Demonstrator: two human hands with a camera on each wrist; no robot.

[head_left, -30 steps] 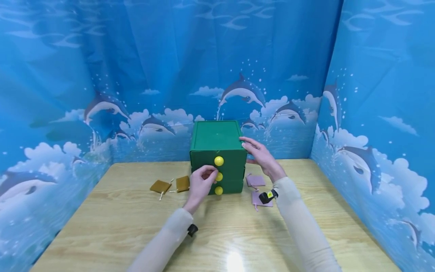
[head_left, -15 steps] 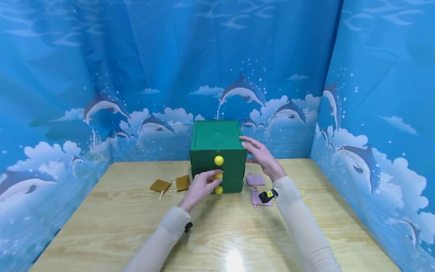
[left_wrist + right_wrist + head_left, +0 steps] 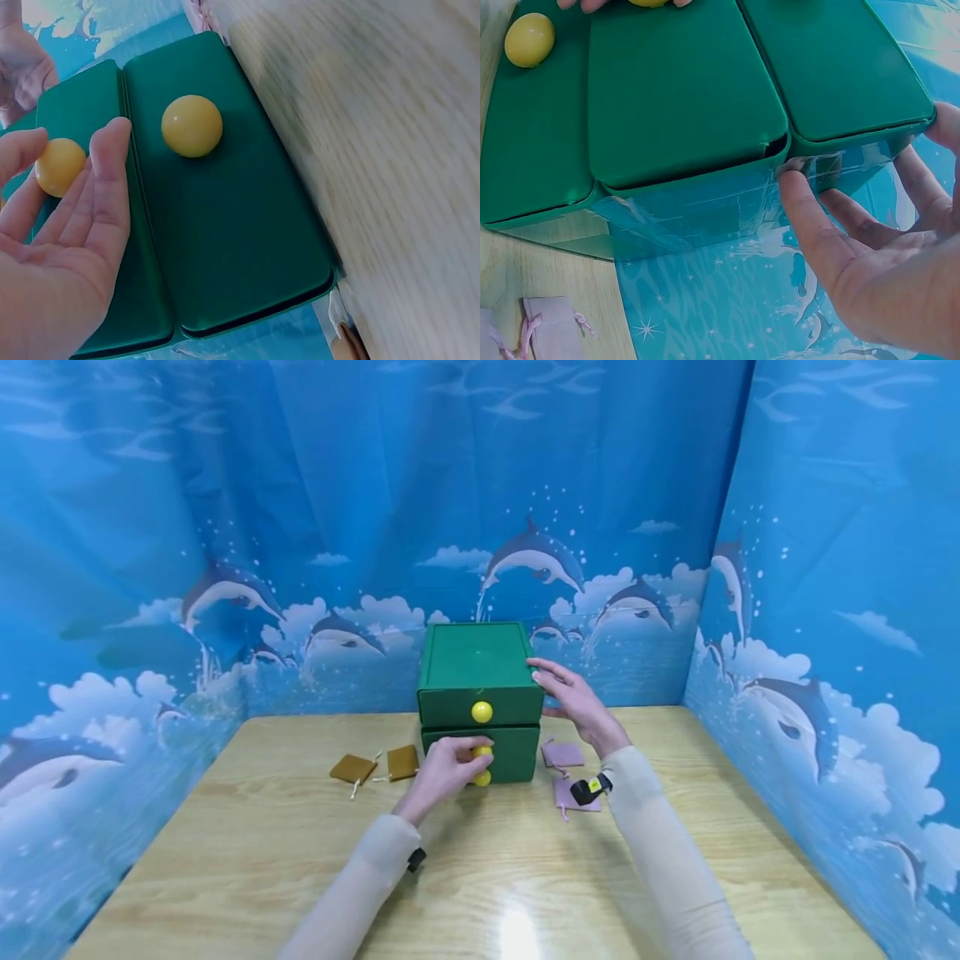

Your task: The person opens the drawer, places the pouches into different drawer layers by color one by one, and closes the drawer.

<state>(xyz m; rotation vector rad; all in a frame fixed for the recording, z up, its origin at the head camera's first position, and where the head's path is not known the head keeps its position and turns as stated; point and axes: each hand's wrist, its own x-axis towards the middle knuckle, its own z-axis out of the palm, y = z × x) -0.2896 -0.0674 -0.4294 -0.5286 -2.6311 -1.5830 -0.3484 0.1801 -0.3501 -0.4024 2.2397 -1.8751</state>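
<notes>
A green cabinet (image 3: 480, 656) with three stacked drawers, each with a round yellow knob, stands on the table. My left hand (image 3: 442, 772) pinches the middle knob (image 3: 60, 166) between thumb and fingers. The middle drawer (image 3: 682, 82) sits slightly forward of the others, with a narrow dark gap at its side edge. The bottom knob (image 3: 192, 126) is just below my left hand, and the top knob (image 3: 482, 712) is above it. My right hand (image 3: 577, 702) rests on the cabinet's right side, fingers spread, with fingertips at the upper edge.
Two brown drawstring pouches, a left one (image 3: 352, 768) and a right one (image 3: 402, 762), lie left of the cabinet. Two lilac pouches, a rear one (image 3: 564, 753) and a front one (image 3: 577, 795), lie to its right. A dolphin-print curtain (image 3: 360, 527) hangs behind the wooden table (image 3: 247, 827).
My left hand has opened its fingers around the middle knob and taken hold of it. The middle drawer has come forward slightly. My right hand has stayed on the cabinet's side.
</notes>
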